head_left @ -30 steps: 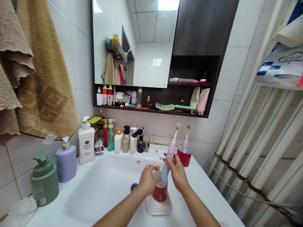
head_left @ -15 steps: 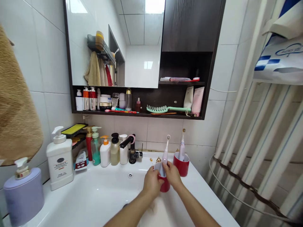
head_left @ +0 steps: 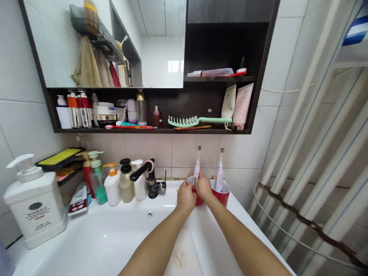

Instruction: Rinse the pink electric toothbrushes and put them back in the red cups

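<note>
A red cup point(head_left: 199, 201) with a white inside stands at the back right rim of the sink, partly covered by my hands. My left hand point(head_left: 186, 198) is closed around its left side. Upright in this cup is a pale pink electric toothbrush point(head_left: 197, 169), its head pointing up. My right hand point(head_left: 203, 187) has its fingers closed on the handle, close to the cup's rim. Just to the right, a second red cup point(head_left: 223, 199) holds another pale electric toothbrush point(head_left: 219, 178).
A black faucet point(head_left: 152, 188) rises behind the white basin point(head_left: 97, 237). Several pump bottles, including a large white one point(head_left: 36, 209), line the left rim. Above hangs a dark cabinet shelf point(head_left: 169, 99) with a green hairbrush point(head_left: 184, 121). White pipes point(head_left: 304, 153) run along the right.
Both hands have moved the cup with its toothbrush away from me, from over the basin to the back rim beside the other cup. The camera view has shifted closer and to the right.
</note>
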Motion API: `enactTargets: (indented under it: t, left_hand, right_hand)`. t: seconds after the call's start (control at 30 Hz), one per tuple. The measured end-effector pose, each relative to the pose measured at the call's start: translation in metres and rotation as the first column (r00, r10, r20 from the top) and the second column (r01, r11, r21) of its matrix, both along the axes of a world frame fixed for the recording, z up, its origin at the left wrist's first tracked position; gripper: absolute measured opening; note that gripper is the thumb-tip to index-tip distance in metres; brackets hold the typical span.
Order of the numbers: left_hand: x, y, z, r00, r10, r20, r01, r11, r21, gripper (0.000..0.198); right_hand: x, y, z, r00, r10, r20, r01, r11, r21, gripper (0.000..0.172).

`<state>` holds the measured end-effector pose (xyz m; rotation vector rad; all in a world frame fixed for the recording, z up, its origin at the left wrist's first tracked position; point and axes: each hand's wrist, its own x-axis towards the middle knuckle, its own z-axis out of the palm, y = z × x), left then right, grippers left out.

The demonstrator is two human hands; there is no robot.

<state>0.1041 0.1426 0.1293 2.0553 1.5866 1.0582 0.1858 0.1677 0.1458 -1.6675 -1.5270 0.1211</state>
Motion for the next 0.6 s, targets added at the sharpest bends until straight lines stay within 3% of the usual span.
enactTargets:
  t: [0.2,0.37,0.5,0.6]
  left_hand:
    - [0.000,-0.008,0.009,0.997,0.010,0.077,-0.005,0.998,-0.060,0.041]
    - [-0.028,-0.031,0.010,0.969,0.059,0.240,-0.025,0.990,-0.142,0.045]
    - [-0.070,-0.060,0.005,0.885,0.199,0.420,-0.082,0.957,-0.279,0.038]
    - [-0.090,-0.084,0.016,0.771,0.251,0.586,-0.040,0.936,-0.349,0.035]
  right_hand:
    - [-0.007,-0.008,0.007,1.000,0.009,0.007,-0.010,0.997,0.072,0.040]
    - [-0.008,-0.046,0.007,0.996,0.084,-0.038,-0.078,0.986,0.144,0.041]
    - [0.001,-0.090,0.000,0.985,0.116,-0.126,-0.097,0.985,0.143,0.040]
    - [-0.005,-0.121,0.004,0.967,0.158,-0.202,-0.135,0.983,0.125,0.041]
